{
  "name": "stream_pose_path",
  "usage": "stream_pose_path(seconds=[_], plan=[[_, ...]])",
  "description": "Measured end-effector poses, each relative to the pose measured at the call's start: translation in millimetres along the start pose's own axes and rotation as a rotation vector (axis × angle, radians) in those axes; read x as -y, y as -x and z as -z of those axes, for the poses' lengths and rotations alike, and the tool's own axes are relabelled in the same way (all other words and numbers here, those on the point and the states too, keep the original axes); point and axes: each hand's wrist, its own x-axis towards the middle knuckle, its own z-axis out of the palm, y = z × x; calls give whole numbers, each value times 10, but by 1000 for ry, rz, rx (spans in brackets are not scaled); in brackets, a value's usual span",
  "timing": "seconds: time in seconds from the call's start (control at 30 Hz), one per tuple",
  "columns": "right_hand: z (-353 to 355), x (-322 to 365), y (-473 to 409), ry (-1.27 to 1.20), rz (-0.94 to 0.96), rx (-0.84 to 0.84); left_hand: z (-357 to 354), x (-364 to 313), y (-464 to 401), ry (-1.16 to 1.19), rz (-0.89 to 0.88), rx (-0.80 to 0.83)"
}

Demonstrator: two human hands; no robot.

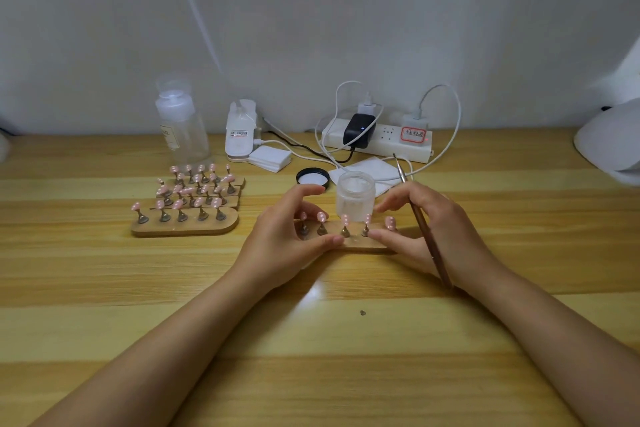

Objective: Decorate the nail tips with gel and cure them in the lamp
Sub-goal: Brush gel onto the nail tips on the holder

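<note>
At the middle of the frame the left hand [291,232] is curled around the left end of a small wooden holder [360,242], with the thumb on its near edge and the index finger arched above it. The right hand [426,222] touches the right end of the same holder with the thumb and fingertips, and it grips a thin brush [420,218] that lies slanted across the hand, the metal tip pointing to the upper part of the frame.

The holder lies on the wooden surface [311,340] and carries five pink nail tips [322,217], each on a little brass stand; the tips look glossy with pale spots.

Just behind the holder stands an open frosted jar [355,196], and its black lid [312,177] lies upturned to the left behind it. At the left of the frame more holders with pink tips [187,201] lie in rows. Behind them stand a clear pump bottle [181,125] and a small white device [240,132], with white pads [270,158] beside. A power strip [381,142] lies by the wall, and the white lamp [609,142] is at the right edge.
</note>
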Motion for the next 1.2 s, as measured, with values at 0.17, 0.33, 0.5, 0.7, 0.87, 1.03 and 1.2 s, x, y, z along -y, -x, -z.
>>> stream_pose_path(seconds=[0.17, 0.33, 0.5, 0.7, 0.87, 1.03, 1.2], plan=[[114, -43, 18, -70, -17, 46, 9, 6, -5, -14, 0, 11], [100, -94, 12, -172, -67, 27, 15, 1, 3, -5, 9, 17], [113, -106, -28, -365, -164, -136, 10, -12, 24, -18, 0, 19], [-76, 147, -5, -362, -27, -180, 1, -133, 71, -93, -185, -111], [-202, 336, 43, -409, 86, -136, -18, -190, 124, -179, -361, -185], [-234, 383, 59, -386, 93, -133, 13, -199, 123, -189, -381, -215], [-205, 389, 24, -332, 111, -67, 6, -213, 118, -163, -358, -275]])
